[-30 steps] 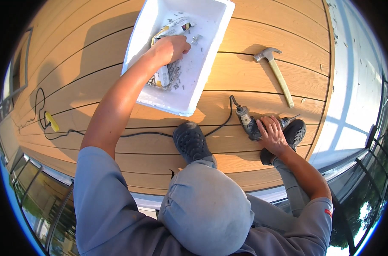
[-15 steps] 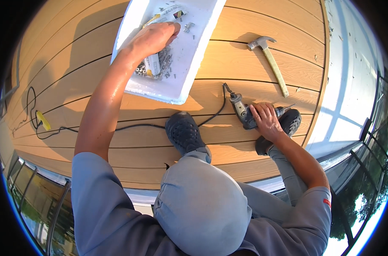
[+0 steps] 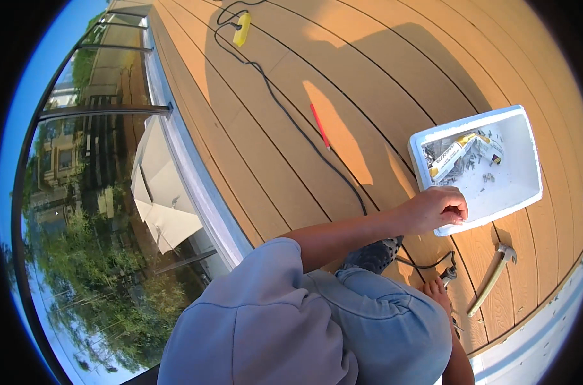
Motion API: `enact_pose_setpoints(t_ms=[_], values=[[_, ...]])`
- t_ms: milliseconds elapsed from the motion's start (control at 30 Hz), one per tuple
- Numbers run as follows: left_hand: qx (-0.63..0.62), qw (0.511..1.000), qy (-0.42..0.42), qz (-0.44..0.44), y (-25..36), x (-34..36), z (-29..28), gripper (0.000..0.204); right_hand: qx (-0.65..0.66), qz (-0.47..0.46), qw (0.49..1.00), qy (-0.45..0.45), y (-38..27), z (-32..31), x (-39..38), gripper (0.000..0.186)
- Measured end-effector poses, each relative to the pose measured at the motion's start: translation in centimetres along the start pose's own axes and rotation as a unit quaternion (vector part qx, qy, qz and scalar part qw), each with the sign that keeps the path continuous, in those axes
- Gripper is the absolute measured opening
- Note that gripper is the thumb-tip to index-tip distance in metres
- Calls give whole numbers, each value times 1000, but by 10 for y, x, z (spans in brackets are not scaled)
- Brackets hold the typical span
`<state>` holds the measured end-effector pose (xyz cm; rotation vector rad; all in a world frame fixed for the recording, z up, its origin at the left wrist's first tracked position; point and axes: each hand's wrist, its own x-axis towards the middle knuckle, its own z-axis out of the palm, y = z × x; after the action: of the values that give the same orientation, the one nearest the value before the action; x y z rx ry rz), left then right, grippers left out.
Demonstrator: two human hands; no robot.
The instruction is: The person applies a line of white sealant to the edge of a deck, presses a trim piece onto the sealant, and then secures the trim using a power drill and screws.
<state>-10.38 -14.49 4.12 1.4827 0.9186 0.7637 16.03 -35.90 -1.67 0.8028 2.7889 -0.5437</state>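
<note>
My left hand (image 3: 436,210) hovers over the near rim of a white foam box (image 3: 513,186). Its fingers are curled together, and whatever they pinch is too small to make out. Inside the box lie small metal clips and screws (image 3: 488,178) and a white-and-yellow tube (image 3: 450,159). Lower down, my right hand (image 3: 437,295) rests with bent fingers on a corded power drill (image 3: 450,276), most of which is hidden behind the hand and my knee. A claw hammer (image 3: 492,280) with a pale handle lies on the boards to the right of the drill.
Wooden decking (image 3: 291,173) stretches all around. A black cable (image 3: 285,106) runs across it to a yellow power socket (image 3: 242,29). A red stick (image 3: 319,127) lies nearby. At left, a glass railing (image 3: 99,192) borders the deck. My dark shoe (image 3: 373,255) stands by the drill.
My view has swung to the left, so the box and drill now appear further right. The left hand has come back from inside the box to its near rim. The right hand stays at the drill.
</note>
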Motion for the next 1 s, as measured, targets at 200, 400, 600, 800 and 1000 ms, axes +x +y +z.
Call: enact_pose_setpoints(t_ms=[200,400,600,800,1000], values=[[-72,997,23,4,2,-24,10,8,-14,10,963,-269,39,13,25,24],[-224,964,41,-140,-2,-51,-25,4,6,-9,917,-399,51,16,40,27],[-213,960,85,-160,-11,-84,-49,8,0,46,885,-463,44,59,22,26],[-198,966,42,-159,-17,-58,-33,11,34,99,899,-426,14,-20,-8,17],[-97,992,9,-78,-29,-49,-21,8,-45,-98,899,-425,-45,-71,12,13]])
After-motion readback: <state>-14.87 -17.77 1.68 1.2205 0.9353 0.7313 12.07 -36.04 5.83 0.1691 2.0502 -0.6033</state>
